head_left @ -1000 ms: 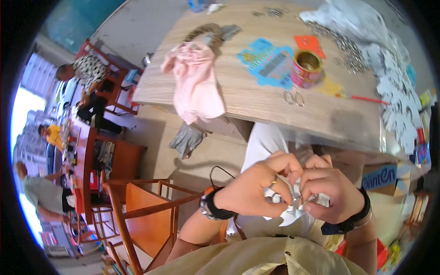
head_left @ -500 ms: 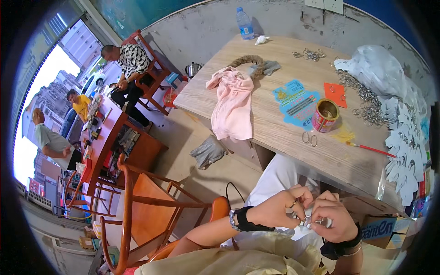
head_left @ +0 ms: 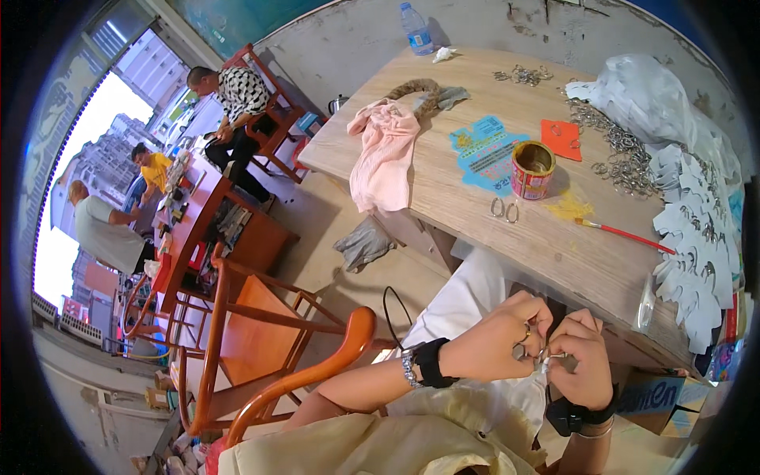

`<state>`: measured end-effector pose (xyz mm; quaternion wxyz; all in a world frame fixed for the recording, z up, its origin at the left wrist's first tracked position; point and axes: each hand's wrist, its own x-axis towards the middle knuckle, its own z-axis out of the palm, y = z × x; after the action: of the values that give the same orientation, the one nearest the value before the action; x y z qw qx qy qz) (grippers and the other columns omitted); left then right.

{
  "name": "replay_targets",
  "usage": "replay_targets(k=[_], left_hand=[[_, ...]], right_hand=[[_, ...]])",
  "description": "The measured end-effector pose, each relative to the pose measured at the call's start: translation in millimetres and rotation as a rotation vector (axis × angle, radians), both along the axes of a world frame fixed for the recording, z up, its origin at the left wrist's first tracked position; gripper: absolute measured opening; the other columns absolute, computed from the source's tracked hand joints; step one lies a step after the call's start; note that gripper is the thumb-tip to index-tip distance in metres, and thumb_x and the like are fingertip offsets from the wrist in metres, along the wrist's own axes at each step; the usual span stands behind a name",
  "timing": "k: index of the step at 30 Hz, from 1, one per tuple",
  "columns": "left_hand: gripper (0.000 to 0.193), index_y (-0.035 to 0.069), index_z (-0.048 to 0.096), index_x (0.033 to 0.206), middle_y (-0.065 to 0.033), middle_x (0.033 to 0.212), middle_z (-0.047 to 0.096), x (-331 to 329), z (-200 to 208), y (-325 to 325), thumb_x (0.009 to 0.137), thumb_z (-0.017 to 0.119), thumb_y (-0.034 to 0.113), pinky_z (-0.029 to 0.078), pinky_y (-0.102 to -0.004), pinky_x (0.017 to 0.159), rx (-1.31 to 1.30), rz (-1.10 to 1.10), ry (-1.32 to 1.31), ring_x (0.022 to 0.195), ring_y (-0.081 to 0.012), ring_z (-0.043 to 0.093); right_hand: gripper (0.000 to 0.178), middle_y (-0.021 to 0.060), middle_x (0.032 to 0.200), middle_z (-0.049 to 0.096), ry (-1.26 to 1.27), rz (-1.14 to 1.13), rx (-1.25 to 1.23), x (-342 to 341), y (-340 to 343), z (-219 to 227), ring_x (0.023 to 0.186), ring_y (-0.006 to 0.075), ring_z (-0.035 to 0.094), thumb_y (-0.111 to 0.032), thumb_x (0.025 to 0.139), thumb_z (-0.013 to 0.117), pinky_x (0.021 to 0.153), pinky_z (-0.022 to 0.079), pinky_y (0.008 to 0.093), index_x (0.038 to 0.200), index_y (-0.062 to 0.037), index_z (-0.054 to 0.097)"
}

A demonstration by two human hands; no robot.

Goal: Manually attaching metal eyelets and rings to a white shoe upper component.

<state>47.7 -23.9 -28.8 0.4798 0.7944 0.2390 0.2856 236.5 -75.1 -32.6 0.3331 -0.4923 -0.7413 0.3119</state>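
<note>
My left hand (head_left: 502, 345) and my right hand (head_left: 581, 362) meet in front of my lap, below the near edge of the wooden table (head_left: 475, 214). Both pinch a small white and silvery piece (head_left: 543, 360) between the fingertips; its shape is mostly hidden by my fingers. A black band sits on each wrist. White cloth (head_left: 475, 317) lies across my lap under the hands.
On the table lie a pink cloth (head_left: 384, 154), a tin can (head_left: 532, 169), a red-handled brush (head_left: 625, 233), two metal rings (head_left: 504, 209), a heap of rings (head_left: 621, 150), white cut-outs (head_left: 697, 237) and a bottle (head_left: 415, 28). An orange wooden chair (head_left: 261, 348) stands at my left. Three people sit at far left.
The view has swung left and back, showing more of the room. My hands have drawn closer together, and the white piece between them now shows much smaller.
</note>
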Motion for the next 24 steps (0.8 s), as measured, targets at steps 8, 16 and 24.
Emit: replay_targets(k=[8, 16, 24], left_hand=[[0.007, 0.002, 0.060, 0.064, -0.0064, 0.095, 0.050, 4, 3, -18, 0.060, 0.065, 0.000, 0.040, -0.0325, 0.077, -0.052, 0.062, -0.053, 0.089, -0.0239, 0.047], [0.007, 0.002, 0.062, 0.066, -0.0055, 0.091, 0.050, -5, -3, -32, 0.060, 0.066, 0.001, 0.040, -0.0311, 0.077, -0.067, 0.097, -0.064, 0.089, -0.0224, 0.047], [0.008, 0.004, 0.066, 0.071, -0.0059, 0.094, 0.049, -14, 4, -25, 0.063, 0.066, 0.001, 0.039, -0.0297, 0.078, -0.212, -0.023, -0.043, 0.088, -0.0208, 0.048]], right_hand=[[0.013, 0.0030, 0.075, 0.055, 0.072, 0.050, -0.010, 7, -13, 7, 0.086, 0.0246, 0.048, -0.005, 0.055, 0.063, 0.080, 0.029, 0.0361, 0.067, -0.0046, 0.057], [0.012, 0.0044, 0.072, 0.053, 0.055, 0.077, -0.007, 0, -18, 9, 0.081, 0.0254, 0.046, -0.006, 0.055, 0.062, 0.077, 0.032, 0.0357, 0.065, -0.0034, 0.056], [0.012, 0.0031, 0.070, 0.053, 0.170, 0.167, -0.064, 4, -13, 9, 0.081, 0.0246, 0.046, -0.008, 0.055, 0.062, 0.074, 0.031, 0.0351, 0.064, -0.0049, 0.056]])
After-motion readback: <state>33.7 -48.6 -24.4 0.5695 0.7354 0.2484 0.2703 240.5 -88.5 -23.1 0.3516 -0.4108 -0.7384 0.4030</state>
